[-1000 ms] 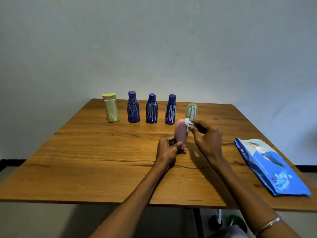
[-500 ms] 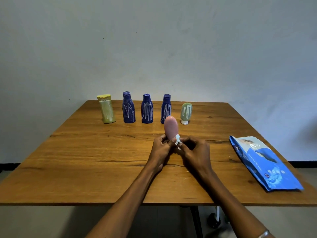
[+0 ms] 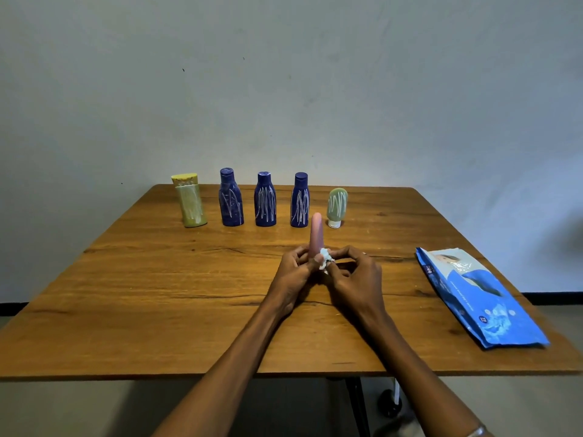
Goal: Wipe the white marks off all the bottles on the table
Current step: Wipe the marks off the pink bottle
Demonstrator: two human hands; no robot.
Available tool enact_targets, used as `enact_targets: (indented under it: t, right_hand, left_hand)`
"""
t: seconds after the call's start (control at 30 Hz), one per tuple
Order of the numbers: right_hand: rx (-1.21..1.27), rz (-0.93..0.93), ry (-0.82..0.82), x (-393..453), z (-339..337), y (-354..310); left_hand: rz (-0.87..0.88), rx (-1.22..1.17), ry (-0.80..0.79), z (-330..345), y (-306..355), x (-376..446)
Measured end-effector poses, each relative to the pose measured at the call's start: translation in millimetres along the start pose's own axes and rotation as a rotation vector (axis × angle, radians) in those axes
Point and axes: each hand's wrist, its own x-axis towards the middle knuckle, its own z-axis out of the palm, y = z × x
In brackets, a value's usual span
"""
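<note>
Right now I see my left hand (image 3: 291,272) gripping the base of the slim pink plastic bottle (image 3: 315,234), upright above the wooden bench (image 3: 157,294). My right hand (image 3: 353,275) pinches a crumpled white wipe (image 3: 326,259) against its lower side. Behind stand a yellow-green bottle (image 3: 190,201), three dark blue bottles (image 3: 265,200) and a small green one (image 3: 337,207), all white-streaked.

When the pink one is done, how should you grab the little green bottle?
Probably round the middle of the green bottle, coming from the front with the left hand. It stands upright on its small white cap at the row's right end, so a low knock might tip it.
</note>
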Motion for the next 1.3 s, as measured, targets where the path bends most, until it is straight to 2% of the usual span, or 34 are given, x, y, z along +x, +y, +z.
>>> enact_targets:
  t: [0.1,0.3,0.6,0.83,1.0,1.13,1.3]
  right_hand:
    - [0.018,-0.048,-0.022,-3.1,0.6,-3.2]
    - [-0.028,-0.027,0.087,1.1,-2.2,-0.5]
    - [-0.015,-0.133,0.033,-5.4,-3.4,-6.2]
    - [-0.046,-0.161,0.223,8.3,-1.6,-8.7]
    - [-0.025,-0.165,0.225,40.1,-0.9,-23.6]
    - [-0.033,-0.132,0.198,33.4,3.3,-18.6]
    - [0.035,0.010,0.146,5.9,11.7,1.6]
  left_hand:
    - [-0.018,-0.038,-0.013,-3.3,-0.3,-0.1]
    - [-0.043,-0.021,-0.023,-3.6,0.5,-1.1]
    - [-0.025,-0.042,0.090,-2.1,-1.2,2.9]
    - [0.055,0.096,0.023,2.7,-4.1,0.5]
    - [0.057,0.101,0.055,4.1,-5.2,1.1]
    - [0.015,0.082,0.091,3.6,-3.6,1.8]
    - [0.001,0.060,0.154,1.1,0.8,1.5]
